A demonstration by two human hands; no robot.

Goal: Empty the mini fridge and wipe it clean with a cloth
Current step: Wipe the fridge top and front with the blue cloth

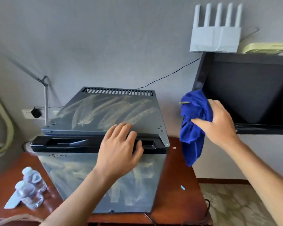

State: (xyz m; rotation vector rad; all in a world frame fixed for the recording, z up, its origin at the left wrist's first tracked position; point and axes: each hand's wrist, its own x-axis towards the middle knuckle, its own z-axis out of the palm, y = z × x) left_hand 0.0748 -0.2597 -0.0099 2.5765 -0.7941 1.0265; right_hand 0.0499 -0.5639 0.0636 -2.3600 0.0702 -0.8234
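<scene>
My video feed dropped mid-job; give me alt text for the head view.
The left hand rests on the top front edge of the closed mini fridge, while the right hand holds a bunched blue cloth beside it. Two water bottles stand on the wooden table to the fridge's left.

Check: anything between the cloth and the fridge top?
Nothing visible. The right hand holds the blue cloth in the air beside the fridge; the left hand rests at the front edge, out of the way.

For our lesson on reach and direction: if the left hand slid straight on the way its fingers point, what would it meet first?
Probably nothing at first: the left hand lies on the grey metal mini fridge, fingers pointing across its smeared top toward the slotted black vent.
</scene>
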